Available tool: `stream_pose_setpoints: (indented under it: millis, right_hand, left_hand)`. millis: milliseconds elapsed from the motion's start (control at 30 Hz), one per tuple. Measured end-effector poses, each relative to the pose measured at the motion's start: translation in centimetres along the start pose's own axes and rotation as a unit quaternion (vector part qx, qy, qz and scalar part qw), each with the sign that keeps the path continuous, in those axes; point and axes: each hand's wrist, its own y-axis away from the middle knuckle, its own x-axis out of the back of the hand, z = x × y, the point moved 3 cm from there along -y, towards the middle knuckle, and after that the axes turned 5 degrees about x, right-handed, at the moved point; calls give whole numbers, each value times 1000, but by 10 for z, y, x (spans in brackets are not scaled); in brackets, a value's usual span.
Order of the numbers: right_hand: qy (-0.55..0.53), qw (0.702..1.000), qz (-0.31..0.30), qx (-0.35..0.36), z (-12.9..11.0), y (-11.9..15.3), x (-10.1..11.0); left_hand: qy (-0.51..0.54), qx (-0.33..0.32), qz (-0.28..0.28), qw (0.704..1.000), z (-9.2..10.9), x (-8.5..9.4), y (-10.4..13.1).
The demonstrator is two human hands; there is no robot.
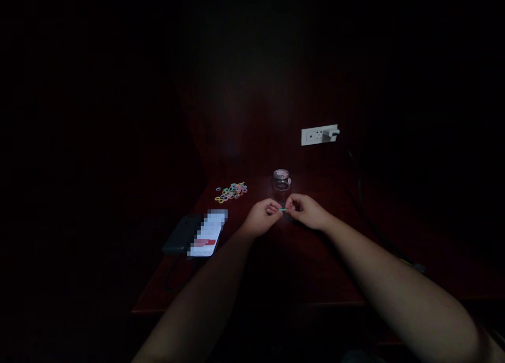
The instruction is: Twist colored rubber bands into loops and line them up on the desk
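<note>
My left hand [263,216] and my right hand [305,210] meet near the middle of the dark red table. Between their fingertips a small green elastic band [282,210] is pinched, one end in each hand. Just behind the hands stands a clear container [281,187] with a pinkish pattern on its top; its lower part is partly covered by my fingers. Left of it lies a loose pile of small coloured elastic bands [232,191], in pink, yellow, green and blue.
A lit phone [208,234] lies at the left beside a dark box-like object [182,235] with a cable. On the wall, a white socket plate [319,135] holds a plug. A dark cable [369,215] runs down the right side. The table's front edge [284,304] passes below my forearms.
</note>
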Motion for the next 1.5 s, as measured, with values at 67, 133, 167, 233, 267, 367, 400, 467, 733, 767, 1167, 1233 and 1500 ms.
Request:
stream_pose_setpoints:
  millis: [67,133,167,233,267,367,400,467,733,767,1167,1233,1500]
  right_hand:
    - [-14,1000,4,-3,0,0,0]
    - [-33,999,4,-5,1,0,-1]
    - [-42,999,0,-7,1,-1,-1]
    - [-51,999,-8,-9,2,-1,-2]
    - [-52,999,-9,-11,2,-1,-3]
    - [-44,999,-8,-19,-1,0,-2]
    - [-38,999,-7,-23,-2,0,-2]
    - [-25,999,-8,-31,-6,0,-1]
    - [0,1000,-11,-29,-10,0,0]
    - [-3,1000,-9,-26,-8,0,-1]
    - [-56,998,-17,-23,-2,-1,-3]
    - [-47,999,-16,-19,-2,-1,-2]
    - [3,1000,-17,-11,-2,0,0]
  left_hand:
    - [-3,5,1,1000,1,0,1]
    - [-4,9,2,1000,3,0,1]
    - [-4,9,2,1000,3,0,1]
    - [-4,5,0,1000,3,0,1]
    - [-3,2,-1,1000,3,0,1]
    - [0,0,-2,1000,2,1,1]
    - [0,-1,-2,1000,2,1,1]
    - [-1,-2,-2,1000,3,1,1]
    - [4,2,-5,1000,0,0,1]
    - [8,0,-7,1000,0,-1,1]
    - [13,1,-1,1000,3,1,1]
    - [14,-2,-3,1000,0,1,1]
    - [12,1,-3,1000,-4,0,1]
